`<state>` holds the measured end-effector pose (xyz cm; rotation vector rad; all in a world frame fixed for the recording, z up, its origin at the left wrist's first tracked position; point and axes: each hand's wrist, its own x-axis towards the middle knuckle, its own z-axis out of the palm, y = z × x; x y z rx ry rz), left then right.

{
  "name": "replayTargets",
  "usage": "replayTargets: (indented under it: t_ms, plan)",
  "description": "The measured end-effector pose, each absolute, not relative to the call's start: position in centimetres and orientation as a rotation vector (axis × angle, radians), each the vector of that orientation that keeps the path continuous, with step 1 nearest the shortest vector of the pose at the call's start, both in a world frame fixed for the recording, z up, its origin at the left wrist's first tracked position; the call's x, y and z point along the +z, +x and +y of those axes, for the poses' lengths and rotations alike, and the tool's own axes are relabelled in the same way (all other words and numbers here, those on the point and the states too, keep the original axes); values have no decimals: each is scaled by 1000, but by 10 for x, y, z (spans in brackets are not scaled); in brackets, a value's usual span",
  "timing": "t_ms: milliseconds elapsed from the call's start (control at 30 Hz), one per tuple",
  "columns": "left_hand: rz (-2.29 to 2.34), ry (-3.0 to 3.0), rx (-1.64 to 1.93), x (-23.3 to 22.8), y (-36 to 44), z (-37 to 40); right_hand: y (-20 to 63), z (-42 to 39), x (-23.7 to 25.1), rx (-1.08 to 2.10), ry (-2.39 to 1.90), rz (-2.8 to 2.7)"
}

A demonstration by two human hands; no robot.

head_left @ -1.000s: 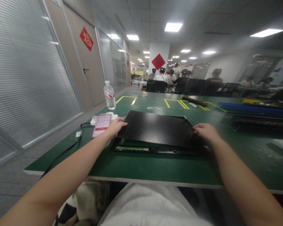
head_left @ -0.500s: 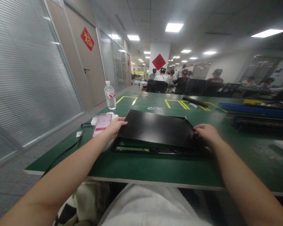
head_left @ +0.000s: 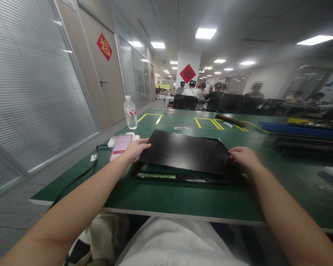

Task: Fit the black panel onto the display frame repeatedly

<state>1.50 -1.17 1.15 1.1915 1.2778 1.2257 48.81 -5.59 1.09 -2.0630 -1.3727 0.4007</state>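
Note:
A flat black panel [head_left: 184,151] lies tilted over a dark frame [head_left: 183,177] that shows a green circuit strip [head_left: 155,176] along its near edge, all on the green table [head_left: 169,195]. My left hand [head_left: 135,149] grips the panel's left edge. My right hand [head_left: 243,156] grips its right edge. The panel's near side sits raised a little above the frame.
A phone with a pink screen [head_left: 120,145] lies left of my left hand, with a black cable [head_left: 80,175] running off the table edge. A water bottle [head_left: 130,112] stands further back. Dark and blue trays [head_left: 299,138] lie at right. Several people sit at far tables.
Nothing has visibly changed apart from a slight shift of the camera; both hands stay on the panel's edges.

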Motion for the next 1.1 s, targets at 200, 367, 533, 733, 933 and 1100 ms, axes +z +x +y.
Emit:
replayTargets:
  t_ms: [200, 367, 533, 733, 933, 1100]
  plan:
    - [1345, 1297, 1228, 10, 11, -9, 488, -57, 12, 400, -2067, -1377]
    - [1536, 1522, 1140, 9, 9, -11, 488, -57, 12, 417, -2041, -1359]
    - [1640, 1708, 990, 9, 8, -12, 487, -56, 12, 437, -2042, -1348]
    - [1694, 1870, 850, 7, 9, -11, 493, -53, 8, 445, -2036, -1371]
    - [1735, 1893, 787, 6, 10, -11, 496, -51, 7, 472, -1994, -1406]
    - [1702, 1911, 858, 5, 9, -10, 495, -52, 8, 498, -1988, -1391]
